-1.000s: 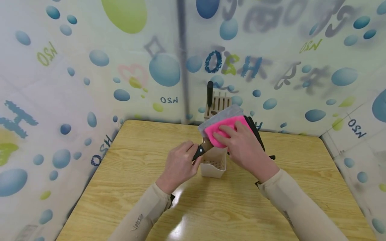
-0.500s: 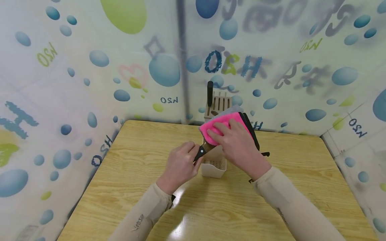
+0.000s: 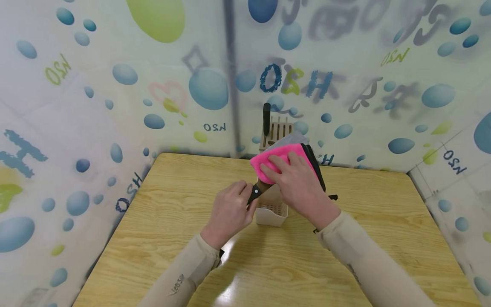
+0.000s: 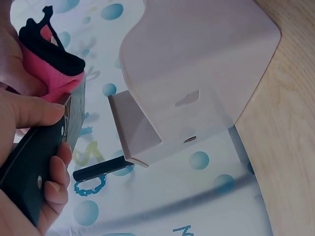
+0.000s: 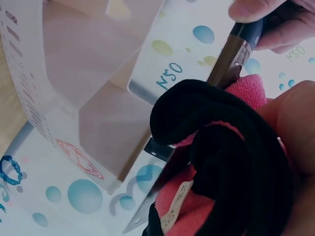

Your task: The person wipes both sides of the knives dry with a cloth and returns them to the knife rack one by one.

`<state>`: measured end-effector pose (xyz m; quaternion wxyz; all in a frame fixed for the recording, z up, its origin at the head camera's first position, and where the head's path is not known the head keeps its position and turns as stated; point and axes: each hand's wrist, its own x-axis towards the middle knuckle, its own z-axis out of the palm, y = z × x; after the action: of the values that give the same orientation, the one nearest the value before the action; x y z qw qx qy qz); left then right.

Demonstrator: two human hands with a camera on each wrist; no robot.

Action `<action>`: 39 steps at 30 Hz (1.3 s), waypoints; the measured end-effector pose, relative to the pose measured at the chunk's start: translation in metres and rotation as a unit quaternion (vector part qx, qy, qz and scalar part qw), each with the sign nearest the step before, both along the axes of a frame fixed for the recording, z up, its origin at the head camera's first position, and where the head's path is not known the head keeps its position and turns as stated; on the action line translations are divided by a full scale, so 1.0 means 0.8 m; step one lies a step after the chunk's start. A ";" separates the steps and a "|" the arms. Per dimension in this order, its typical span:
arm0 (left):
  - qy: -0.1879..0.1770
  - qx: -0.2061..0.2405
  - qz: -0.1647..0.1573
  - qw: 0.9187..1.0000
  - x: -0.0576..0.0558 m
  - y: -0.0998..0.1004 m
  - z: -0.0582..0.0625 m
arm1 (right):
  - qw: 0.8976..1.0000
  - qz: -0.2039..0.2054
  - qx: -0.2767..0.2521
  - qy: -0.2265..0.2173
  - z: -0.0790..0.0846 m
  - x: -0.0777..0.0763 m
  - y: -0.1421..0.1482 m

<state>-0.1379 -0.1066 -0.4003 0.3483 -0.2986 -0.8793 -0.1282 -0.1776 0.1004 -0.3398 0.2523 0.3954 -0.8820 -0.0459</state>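
My left hand (image 3: 231, 209) grips the black riveted handle (image 3: 255, 194) of a wide-bladed cleaver, raised over the table and tilted. The cleaver's grey blade (image 3: 294, 138) shows only along its far edge; a cloth covers the rest. With its fingers spread over it, my right hand (image 3: 301, 183) holds the pink cloth (image 3: 259, 166) against the blade. The cloth has a black underside, seen folded over in the right wrist view (image 5: 206, 103). Just beyond and below the hands stands a beige knife holder (image 3: 271, 218), partly hidden by cleaver and cloth.
A black-handled tool (image 3: 266, 119) stands upright in a left slot of the holder; its other slots show at the top. The wooden table (image 3: 184, 179) meets patterned walls (image 3: 172, 132) behind and at both sides.
My right hand and the cloth have slid left and slightly down along the blade toward the handle, covering more of it. My left hand has stayed nearly still.
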 end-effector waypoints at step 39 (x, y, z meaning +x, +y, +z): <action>-0.008 0.103 0.020 0.994 -0.006 0.011 0.011 | 0.994 0.008 -0.104 0.034 -0.041 0.023 0.005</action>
<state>-0.1428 -0.0975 -0.3917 0.3724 -0.2423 -0.8701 -0.2135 -0.1590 0.1047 -0.3728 0.3225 0.3723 -0.8696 0.0344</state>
